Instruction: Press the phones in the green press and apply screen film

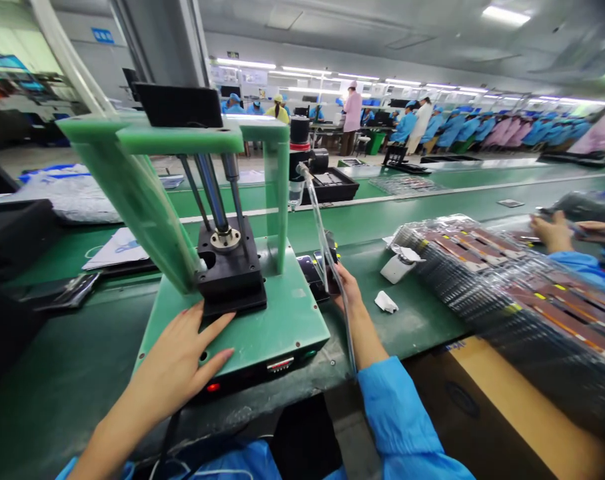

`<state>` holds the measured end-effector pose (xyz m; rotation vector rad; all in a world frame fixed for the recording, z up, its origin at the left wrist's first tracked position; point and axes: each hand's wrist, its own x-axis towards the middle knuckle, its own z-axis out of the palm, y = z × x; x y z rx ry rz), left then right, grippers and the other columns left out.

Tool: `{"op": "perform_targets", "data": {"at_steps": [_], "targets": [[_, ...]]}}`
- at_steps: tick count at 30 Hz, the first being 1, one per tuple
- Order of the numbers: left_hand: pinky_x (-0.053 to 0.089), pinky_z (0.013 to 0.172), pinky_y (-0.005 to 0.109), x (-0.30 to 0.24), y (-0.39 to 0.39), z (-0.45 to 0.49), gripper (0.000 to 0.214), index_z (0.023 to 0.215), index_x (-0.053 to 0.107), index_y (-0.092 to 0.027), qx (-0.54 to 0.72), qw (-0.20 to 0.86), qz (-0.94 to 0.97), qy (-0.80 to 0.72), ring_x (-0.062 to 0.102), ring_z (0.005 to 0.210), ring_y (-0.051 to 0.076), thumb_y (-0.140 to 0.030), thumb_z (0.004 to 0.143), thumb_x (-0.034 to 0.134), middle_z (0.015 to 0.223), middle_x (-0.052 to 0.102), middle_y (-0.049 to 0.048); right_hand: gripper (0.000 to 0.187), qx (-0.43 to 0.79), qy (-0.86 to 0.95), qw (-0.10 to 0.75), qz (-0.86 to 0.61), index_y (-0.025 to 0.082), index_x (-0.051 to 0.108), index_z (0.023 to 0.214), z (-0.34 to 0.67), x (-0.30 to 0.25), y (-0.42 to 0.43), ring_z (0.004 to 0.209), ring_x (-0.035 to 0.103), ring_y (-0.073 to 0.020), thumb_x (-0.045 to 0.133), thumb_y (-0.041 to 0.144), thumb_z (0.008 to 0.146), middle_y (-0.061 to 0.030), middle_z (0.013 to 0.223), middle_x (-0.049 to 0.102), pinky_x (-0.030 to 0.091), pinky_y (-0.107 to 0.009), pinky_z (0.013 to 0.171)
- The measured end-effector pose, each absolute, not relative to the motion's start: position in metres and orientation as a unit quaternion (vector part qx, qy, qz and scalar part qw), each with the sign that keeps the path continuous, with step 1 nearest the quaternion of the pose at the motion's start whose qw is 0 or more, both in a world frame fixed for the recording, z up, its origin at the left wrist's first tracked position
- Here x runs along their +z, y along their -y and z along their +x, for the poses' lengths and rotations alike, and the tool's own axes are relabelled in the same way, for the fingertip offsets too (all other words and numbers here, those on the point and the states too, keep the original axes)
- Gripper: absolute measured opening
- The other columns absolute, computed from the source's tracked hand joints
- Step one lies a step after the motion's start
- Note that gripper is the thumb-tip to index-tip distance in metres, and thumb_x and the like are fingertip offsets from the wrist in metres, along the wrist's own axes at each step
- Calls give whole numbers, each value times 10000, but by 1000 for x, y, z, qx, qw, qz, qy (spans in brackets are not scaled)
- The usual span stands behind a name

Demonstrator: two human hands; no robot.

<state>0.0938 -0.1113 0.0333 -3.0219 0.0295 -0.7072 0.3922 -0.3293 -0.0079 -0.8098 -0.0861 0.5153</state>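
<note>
**Green bench press [277, 327] at our station, both hands on it**

Going left to right, we're seeing a dark flat device [57, 295] lying on the green conveyor belt [82, 320], with a white sheet [115, 250] sitting past it. Our left hand [175, 360] is pressing spread flat on the press's green base, fingertips just beside the black block [230, 280]. Our right hand [350, 293] is curling around something dark behind the press, with clear tubing [318, 227] running past it; we can't tell what it's pinching. Further along, a white holder [400, 265], a crumpled tissue [386, 302] and plastic-wrapped trays [502, 293] are sitting there, while a co-worker's hands [555, 232] are working beyond them.
</note>
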Motion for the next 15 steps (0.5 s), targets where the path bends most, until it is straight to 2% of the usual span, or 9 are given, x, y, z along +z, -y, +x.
{"op": "perform_targets", "data": {"at_steps": [6,15], "targets": [[478,1026,518,42,117,93,545,1379,587,-240,-194,-7,-981,9,525,1272,347,-560,961,441,1406,550,158,121,253,22,884,-393,144,632,860,396,-13,331,484,585,-99,722,212,817,35,657,647,494,-190,439],[465,1026,538,43,120,91,538,1412,546,-227,-174,-6,-985,15,503,1285,359,-525,975,444,1445,491,184,211,277,41,879,-386,206,577,777,401,-16,336,438,534,-99,772,231,702,60,589,570,461,-189,370]]}}
